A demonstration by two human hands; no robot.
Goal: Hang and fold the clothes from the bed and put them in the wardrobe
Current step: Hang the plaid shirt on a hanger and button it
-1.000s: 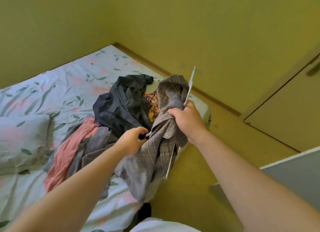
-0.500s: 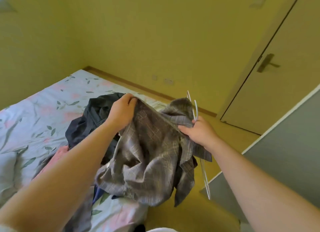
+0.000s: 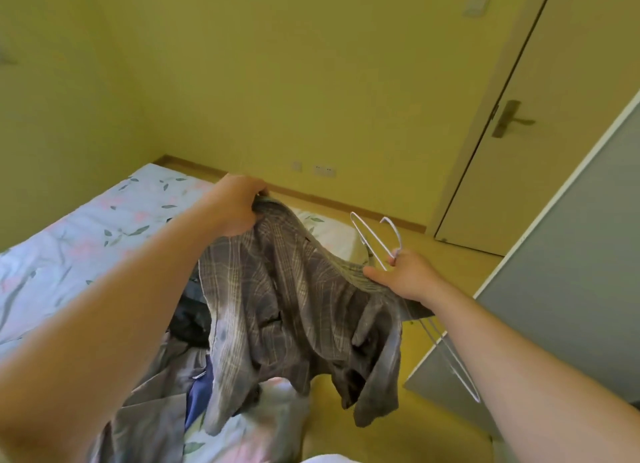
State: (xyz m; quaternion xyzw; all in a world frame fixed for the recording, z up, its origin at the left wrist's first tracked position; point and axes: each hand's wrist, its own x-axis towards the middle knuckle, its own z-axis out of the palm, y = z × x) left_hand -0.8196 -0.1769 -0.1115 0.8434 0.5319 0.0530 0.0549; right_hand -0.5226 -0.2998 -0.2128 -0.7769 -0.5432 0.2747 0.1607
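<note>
A grey-brown plaid shirt (image 3: 294, 310) hangs spread between my two hands above the foot of the bed (image 3: 104, 227). My left hand (image 3: 235, 206) grips one top edge of the shirt, raised high. My right hand (image 3: 405, 275) pinches the other top edge and also holds a white wire hanger (image 3: 377, 236), whose hook sticks up above my fingers and whose lower frame shows below my wrist. More clothes lie on the bed under the shirt: a black garment (image 3: 190, 320), a grey one (image 3: 152, 417) and a blue piece (image 3: 197, 400).
A grey panel (image 3: 561, 272) with a white edge stands at the right, close to my right arm. A closed door (image 3: 571, 116) with a lever handle is behind it. Yellow floor (image 3: 381, 428) runs between bed and panel.
Both hands have lifted the shirt off the pile and spread it wider. My left hand has risen and moved up and left. The view has tilted upward toward the door.
</note>
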